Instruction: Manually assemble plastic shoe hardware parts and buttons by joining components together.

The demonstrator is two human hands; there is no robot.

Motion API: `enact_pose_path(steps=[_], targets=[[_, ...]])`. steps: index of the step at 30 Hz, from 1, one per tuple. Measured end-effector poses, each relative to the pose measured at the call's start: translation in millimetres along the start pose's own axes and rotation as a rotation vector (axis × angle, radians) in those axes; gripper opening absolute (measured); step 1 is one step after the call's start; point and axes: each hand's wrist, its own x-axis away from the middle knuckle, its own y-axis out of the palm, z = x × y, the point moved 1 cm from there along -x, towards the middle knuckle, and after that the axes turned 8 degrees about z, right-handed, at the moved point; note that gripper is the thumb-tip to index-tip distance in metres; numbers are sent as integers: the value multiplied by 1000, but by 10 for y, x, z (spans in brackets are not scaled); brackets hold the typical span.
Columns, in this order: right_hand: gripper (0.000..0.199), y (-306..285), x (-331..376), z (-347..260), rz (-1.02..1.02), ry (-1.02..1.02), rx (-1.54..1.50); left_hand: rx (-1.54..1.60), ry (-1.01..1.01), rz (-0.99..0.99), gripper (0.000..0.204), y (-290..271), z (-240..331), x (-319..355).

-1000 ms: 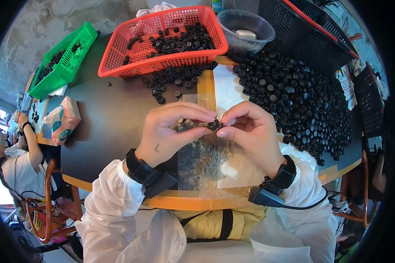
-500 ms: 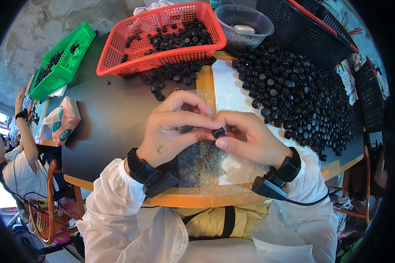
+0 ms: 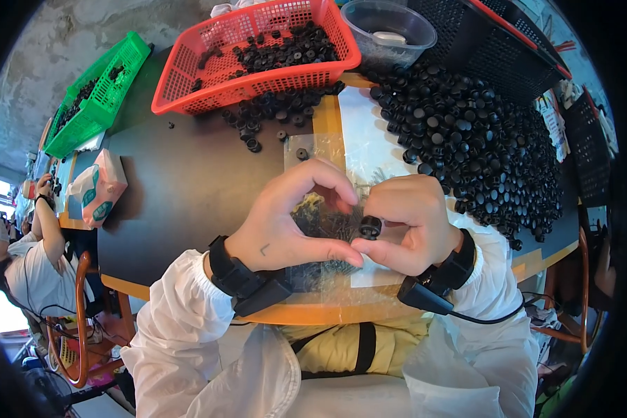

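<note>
My right hand (image 3: pixel 412 217) pinches a small round black plastic knob (image 3: pixel 370 228) between thumb and fingers, above the near middle of the table. Just left of it, my left hand (image 3: pixel 279 219) curves in a C shape, thumb and fingers apart and nothing between them. Its thumb tip comes close to the right thumb; whether they touch I cannot tell. Beneath the hands, small metal screws (image 3: pixel 336 228) are strewn on a clear plastic sheet, partly covered by my fingers. A loose black piece (image 3: pixel 302 154) sits on the sheet beyond my left hand.
A big heap of black knobs (image 3: pixel 467 139) covers the table's right side. Behind are a red basket (image 3: pixel 258 85) of black parts, a clear tub (image 3: pixel 425 43) and a black crate (image 3: pixel 498 59). At left stand a tissue pack (image 3: pixel 108 182), a green basket (image 3: pixel 104 111) and another person (image 3: pixel 45 261).
My left hand has opened away from the knob, which stays in my right hand and has moved slightly right and nearer. A loose black piece now shows beyond my left hand.
</note>
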Motion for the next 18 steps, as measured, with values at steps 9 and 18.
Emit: enact_pose_path(steps=[9, 18], targets=[[19, -22, 18, -6, 10, -159, 104, 91, -142, -45, 52, 72, 53, 36], [22, -176, -83, -88, 15, -159, 512, -13, -64, 32, 44, 20, 4, 39]])
